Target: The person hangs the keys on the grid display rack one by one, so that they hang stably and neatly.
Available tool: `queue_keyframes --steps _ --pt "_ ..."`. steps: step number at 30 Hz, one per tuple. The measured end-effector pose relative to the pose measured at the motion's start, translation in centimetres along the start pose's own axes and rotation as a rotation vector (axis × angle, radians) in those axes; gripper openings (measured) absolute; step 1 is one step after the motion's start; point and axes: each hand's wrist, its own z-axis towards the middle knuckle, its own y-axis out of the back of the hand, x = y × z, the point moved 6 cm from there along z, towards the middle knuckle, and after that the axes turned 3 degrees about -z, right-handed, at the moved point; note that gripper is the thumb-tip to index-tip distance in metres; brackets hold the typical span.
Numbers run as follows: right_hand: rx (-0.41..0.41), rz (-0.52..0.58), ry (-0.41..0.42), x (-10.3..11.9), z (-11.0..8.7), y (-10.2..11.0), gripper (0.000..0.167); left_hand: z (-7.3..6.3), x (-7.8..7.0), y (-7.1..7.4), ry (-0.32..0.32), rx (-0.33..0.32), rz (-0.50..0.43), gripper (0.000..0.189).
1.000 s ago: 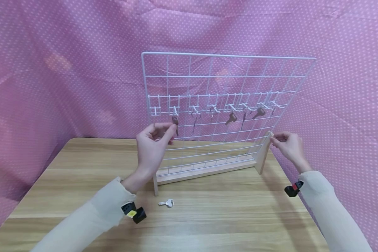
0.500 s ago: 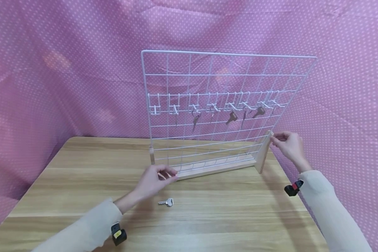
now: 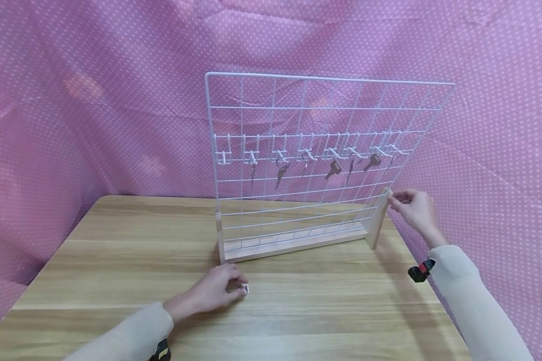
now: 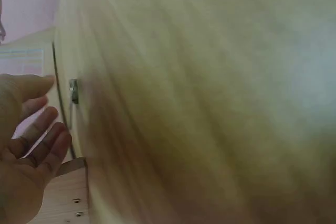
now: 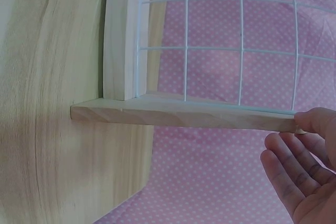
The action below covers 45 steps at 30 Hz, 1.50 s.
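My left hand [image 3: 214, 290] is low over the table, its thumb and fingers spread around a loose silver key [image 3: 246, 289]. Most of that key is hidden by the hand in the head view. From the left wrist, the key [image 4: 73, 92] lies on the wood just past the fingertips, with a gap visible. My right hand [image 3: 414, 209] pinches the top of the wooden end post [image 3: 377, 220] of a white wire grid rack [image 3: 329, 78]. In the right wrist view, thumb and index finger hold the post's tip [image 5: 283, 123].
Across the grid runs a row of white hooks [image 3: 280, 153]. Several keys hang there, among them a dark key [image 3: 333, 169]. The rack's wooden base [image 3: 293, 244] stands on the wood-grain table [image 3: 298, 321]. Behind is a pink dotted cloth [image 3: 117, 100].
My left hand has let go of the key at the second hook from the left, which now hangs free, and has come down to the loose key. The right hand stays put.
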Motion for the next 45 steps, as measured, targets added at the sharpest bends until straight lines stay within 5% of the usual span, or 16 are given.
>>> queue_keyframes --steps 16,27,35,45 --pt "-0.013 -0.002 0.008 -0.1 0.1 -0.1 0.033 -0.4 0.1 -1.3 -0.051 -0.004 0.136 0.01" --pt "-0.008 -0.013 0.006 0.1 -0.1 0.0 0.033 -0.9 0.5 -0.4 -0.027 -0.025 0.048 0.004" --pt "-0.003 -0.006 0.004 0.0 -0.1 0.0 0.034 -1.0 0.1 0.6 0.033 -0.065 -0.143 0.007" --pt "-0.005 -0.022 -0.003 0.0 0.0 0.0 0.034 -0.1 -3.1 4.8 0.034 -0.169 -0.299 0.005"
